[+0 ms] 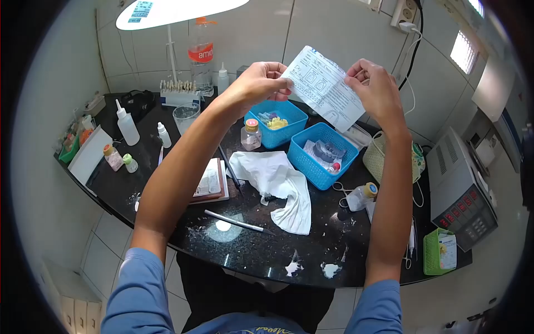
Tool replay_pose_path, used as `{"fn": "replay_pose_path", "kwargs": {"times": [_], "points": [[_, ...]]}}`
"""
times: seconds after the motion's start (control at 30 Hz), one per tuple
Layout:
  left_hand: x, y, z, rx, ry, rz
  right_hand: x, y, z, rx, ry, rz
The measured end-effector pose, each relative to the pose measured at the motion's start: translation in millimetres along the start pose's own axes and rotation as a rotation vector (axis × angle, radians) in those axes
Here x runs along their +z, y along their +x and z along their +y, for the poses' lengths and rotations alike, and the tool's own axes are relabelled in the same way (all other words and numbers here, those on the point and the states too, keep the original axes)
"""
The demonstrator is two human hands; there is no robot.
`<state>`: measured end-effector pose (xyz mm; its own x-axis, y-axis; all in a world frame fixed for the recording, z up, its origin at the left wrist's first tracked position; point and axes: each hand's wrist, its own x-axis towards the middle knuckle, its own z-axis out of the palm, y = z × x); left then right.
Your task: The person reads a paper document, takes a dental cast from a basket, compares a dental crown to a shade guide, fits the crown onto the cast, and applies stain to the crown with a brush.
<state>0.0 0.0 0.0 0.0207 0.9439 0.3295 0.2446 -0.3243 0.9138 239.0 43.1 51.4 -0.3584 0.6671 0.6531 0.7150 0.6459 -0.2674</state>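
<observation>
Between my two hands a paper form (324, 92) with printed and handwritten marks is held up, tilted, above the back of the bench. My left hand (260, 83) pinches its left edge. On the opposite edge, the fingers of my right hand (377, 92) are closed. Below the paper stand two blue baskets: one basket (257, 132) holds yellow and purple pieces, and the nearer basket (318, 177) holds a grey dental model (328, 151) on paper. A white cloth (272, 170) lies crumpled in front of them.
A metal-handled tool (236, 221) lies near the front edge beside white powder spots (330, 270). Squeeze bottles (128, 127), small jars (251, 135), a glass (186, 116) and a lamp (178, 11) stand at left and back. Scissors (343, 192) and a device with red displays (464, 195) are at right.
</observation>
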Motion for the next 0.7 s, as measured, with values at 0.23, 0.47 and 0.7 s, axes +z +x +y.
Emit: {"fn": "replay_pose_path", "kwargs": {"times": [0.23, 0.47, 0.7], "points": [[-1.0, 0.1, -0.4, -0.007, -0.003, 0.022, 2.9, 0.1, 2.5, 0.009, -0.015, -0.006], [-1.4, -2.0, 1.3, 0.0, 0.005, 0.027, 2.6, 0.6, 4.1, 0.002, -0.014, -0.01], [-3.3, -0.2, -2.2, -0.001, -0.002, 0.02, 3.0, 0.6, 7.1, -0.004, -0.03, -0.008]]}}
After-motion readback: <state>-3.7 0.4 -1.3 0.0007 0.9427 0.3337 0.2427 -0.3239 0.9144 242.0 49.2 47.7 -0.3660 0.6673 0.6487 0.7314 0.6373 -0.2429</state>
